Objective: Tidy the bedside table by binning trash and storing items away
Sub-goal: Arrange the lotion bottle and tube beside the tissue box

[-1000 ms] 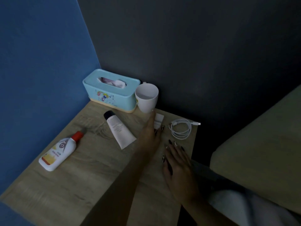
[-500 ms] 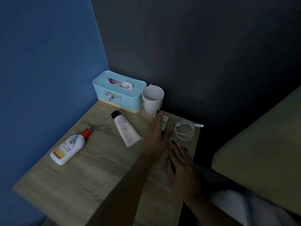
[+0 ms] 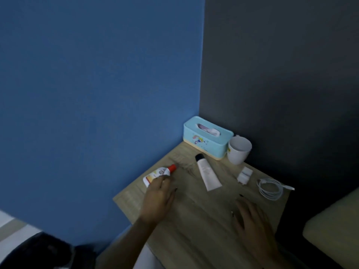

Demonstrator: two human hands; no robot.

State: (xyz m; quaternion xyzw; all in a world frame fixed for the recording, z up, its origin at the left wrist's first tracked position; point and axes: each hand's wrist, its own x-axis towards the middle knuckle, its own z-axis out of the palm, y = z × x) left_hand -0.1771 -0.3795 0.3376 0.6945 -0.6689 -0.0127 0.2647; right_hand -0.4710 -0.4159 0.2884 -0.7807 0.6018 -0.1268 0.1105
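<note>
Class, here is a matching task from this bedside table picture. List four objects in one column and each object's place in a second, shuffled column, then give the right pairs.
Column one:
1. white plastic bottle with a red cap
2. white ceramic mug
3. coiled white cable
4. light blue tissue box

Column two:
A. far corner of the wooden table
B. near the table's right edge
C. at the fingertips of the left hand
D. standing right next to the tissue box

Pairs: 1-C, 2-D, 3-B, 4-A
</note>
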